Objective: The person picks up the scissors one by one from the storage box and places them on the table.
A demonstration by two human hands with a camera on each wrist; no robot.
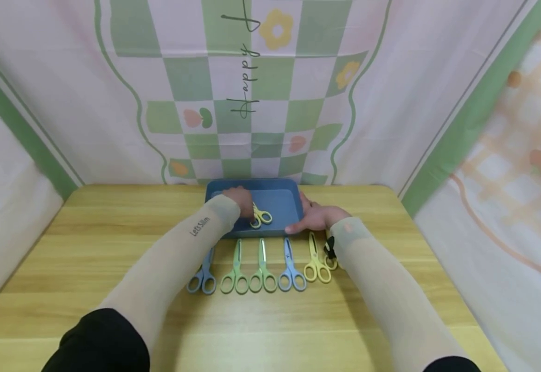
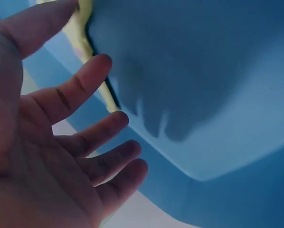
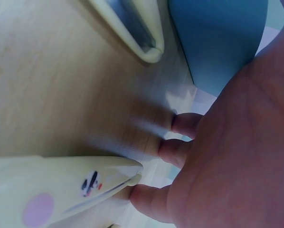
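Note:
My left hand [image 1: 241, 200] reaches into a blue tray [image 1: 277, 233]. Inside it, yellow scissors [image 1: 262, 216] lie beside that hand, handles toward me. In the left wrist view, the spread left fingers [image 2: 92, 73] and thumb rest along the scissors' yellow edge, not curled round it. At the tray's right front corner, my right hand [image 1: 319, 217] lies against the side with its thumb stretched along the front wall. The right wrist view shows straight fingers [image 3: 149, 202] low beside the tray, near the tip of sheathed pale yellow scissors [image 3: 61, 187] bearing a small animal sticker.
In front of the tray stand in a row blue scissors [image 1: 202, 279], two green pairs, another blue pair [image 1: 291, 276] and yellow scissors [image 1: 317, 268]. One more yellow pair is partly hidden under my right wrist. A patterned curtain [image 1: 233, 77] hangs behind the wooden table [image 1: 126, 217].

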